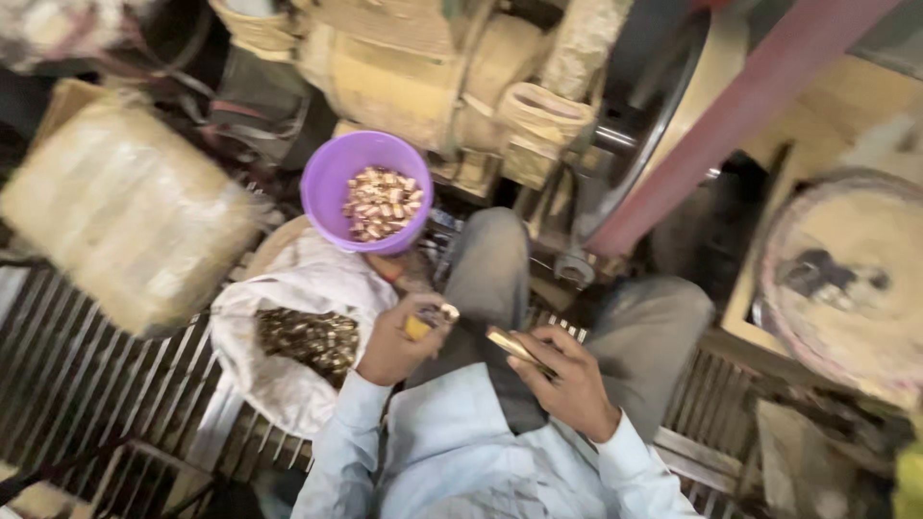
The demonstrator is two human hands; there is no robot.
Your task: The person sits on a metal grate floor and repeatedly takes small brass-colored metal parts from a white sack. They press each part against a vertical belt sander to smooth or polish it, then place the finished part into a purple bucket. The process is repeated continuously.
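My left hand (396, 338) is closed around a small tool with a yellow handle and a shiny metal tip (435, 317), held over my lap. My right hand (565, 377) grips a slim brass-coloured metal piece (515, 346) that points toward the left hand. The two hands are close together but apart. A purple plastic bowl (332, 183) holding several small copper and silver parts sits just beyond my knee. To my left an open white sack (288, 288) holds a heap of dark brass parts (308, 338).
A dusty machine with a big wheel (663, 106) and a red bar (740, 115) stands ahead. A wrapped tan bundle (125, 211) lies at left on a metal grate floor (87, 375). A round dusty disc (851, 269) sits at right.
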